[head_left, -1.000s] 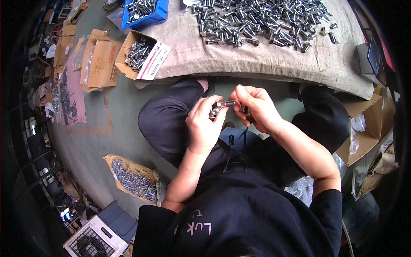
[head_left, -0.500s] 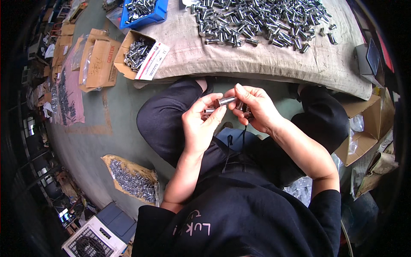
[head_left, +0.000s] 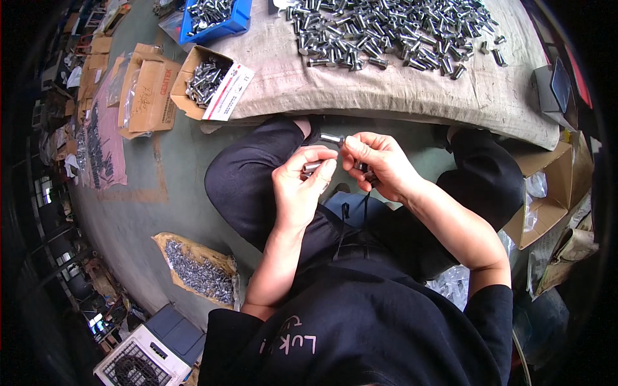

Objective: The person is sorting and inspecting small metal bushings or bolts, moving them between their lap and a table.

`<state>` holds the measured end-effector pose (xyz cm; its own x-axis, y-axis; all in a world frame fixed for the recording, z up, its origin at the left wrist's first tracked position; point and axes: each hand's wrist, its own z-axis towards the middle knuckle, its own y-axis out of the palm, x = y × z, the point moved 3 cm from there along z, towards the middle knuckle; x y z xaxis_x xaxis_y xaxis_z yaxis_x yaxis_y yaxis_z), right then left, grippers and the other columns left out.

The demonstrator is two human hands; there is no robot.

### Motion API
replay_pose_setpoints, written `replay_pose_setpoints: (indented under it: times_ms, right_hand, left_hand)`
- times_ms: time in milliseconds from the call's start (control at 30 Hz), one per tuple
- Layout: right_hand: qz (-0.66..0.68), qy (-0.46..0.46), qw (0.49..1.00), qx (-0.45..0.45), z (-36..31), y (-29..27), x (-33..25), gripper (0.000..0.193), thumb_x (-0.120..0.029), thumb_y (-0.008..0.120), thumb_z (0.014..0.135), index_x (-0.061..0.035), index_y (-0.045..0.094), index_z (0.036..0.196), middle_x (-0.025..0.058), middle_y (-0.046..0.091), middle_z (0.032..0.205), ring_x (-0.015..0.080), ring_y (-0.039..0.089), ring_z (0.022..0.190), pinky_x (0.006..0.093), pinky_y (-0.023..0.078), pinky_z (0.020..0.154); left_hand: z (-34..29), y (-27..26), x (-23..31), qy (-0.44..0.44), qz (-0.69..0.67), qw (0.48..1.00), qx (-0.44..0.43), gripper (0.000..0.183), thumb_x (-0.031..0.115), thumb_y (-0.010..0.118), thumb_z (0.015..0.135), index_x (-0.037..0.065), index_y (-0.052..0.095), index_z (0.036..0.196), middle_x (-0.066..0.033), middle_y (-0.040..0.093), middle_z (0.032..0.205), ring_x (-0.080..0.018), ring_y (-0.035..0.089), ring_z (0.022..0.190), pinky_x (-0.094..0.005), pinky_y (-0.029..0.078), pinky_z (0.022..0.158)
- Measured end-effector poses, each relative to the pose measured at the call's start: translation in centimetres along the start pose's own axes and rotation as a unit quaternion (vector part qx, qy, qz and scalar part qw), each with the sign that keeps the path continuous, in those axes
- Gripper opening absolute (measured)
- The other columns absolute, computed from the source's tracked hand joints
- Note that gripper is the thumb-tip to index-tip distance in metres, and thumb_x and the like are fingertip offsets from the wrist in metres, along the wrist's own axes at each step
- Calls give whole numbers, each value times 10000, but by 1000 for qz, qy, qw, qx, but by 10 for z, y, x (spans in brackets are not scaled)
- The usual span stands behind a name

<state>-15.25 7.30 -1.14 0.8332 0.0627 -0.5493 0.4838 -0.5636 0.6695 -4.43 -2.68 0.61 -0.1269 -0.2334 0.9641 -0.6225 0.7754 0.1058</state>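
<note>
Over my lap, my two hands are close together with a small gap between the fingertips. My right hand [head_left: 381,162] pinches a shiny metal pin [head_left: 331,138] between thumb and finger, its free end sticking out to the left. Darker metal pieces [head_left: 362,168], seemingly more pins, are tucked under the curled fingers of that hand. My left hand [head_left: 298,190] is closed around another short metal pin [head_left: 311,167], partly hidden by the fingers. Ahead on the cloth-covered table lies a big heap of similar headed metal pins [head_left: 386,35].
On the table's left stand a blue bin [head_left: 241,19] and an open carton [head_left: 228,96], both with metal parts. A brown box [head_left: 151,93] and a sack of small parts [head_left: 168,241] lie on the floor at left. An open cardboard box [head_left: 550,215] stands at right.
The pin that lay between both hands' fingertips is now only in my right hand, tilted out farther ahead. My left fingertips have come off it and drawn slightly back.
</note>
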Motion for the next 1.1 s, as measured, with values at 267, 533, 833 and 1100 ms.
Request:
replay_pose_setpoints:
  times_ms: [267, 533, 833, 1100]
  right_hand:
    - [15, -15, 1000, 4, 1, -10, -9, 192, -229, 509, 876, -48, 509, 814, 24, 496, 605, 79, 416, 438, 200, 336, 349]
    - [56, -70, 993, 80, 3, -38, -36, 167, -161, 584, 825, -29, 571, 927, 23, 530, 620, 74, 482, 481, 189, 352, 365]
    - [-475, 122, 856, 163, 85, -84, 54, 199, -217, 624, 762, -18, 622, 772, 98, 578, 591, 177, 536, 460, 317, 429, 420]
    - [-789, 153, 565, 186, 208, -154, 149, 318, -321, 537, 789, -66, 612, 962, 138, 619, 968, 314, 591, 905, 391, 478, 757]
  left_hand:
    - [-1, 7, 0, -73, -151, 985, -42, 183, 7, 566, 803, -20, 544, 983, -75, 590, 879, -52, 493, 597, -170, 391, 499]
    - [7, -33, -7, -108, -197, 974, 13, 272, 142, 485, 889, -7, 491, 1116, -116, 580, 907, -90, 475, 605, -190, 365, 482]
    - [0, -30, -82, -280, -369, 886, 18, 282, 337, 487, 879, 61, 521, 829, -68, 554, 741, -126, 493, 547, -210, 343, 405]
    - [-16, -19, -124, -385, -188, 900, 80, 203, 268, 494, 883, 71, 540, 891, -18, 548, 707, -61, 470, 538, -193, 331, 422]
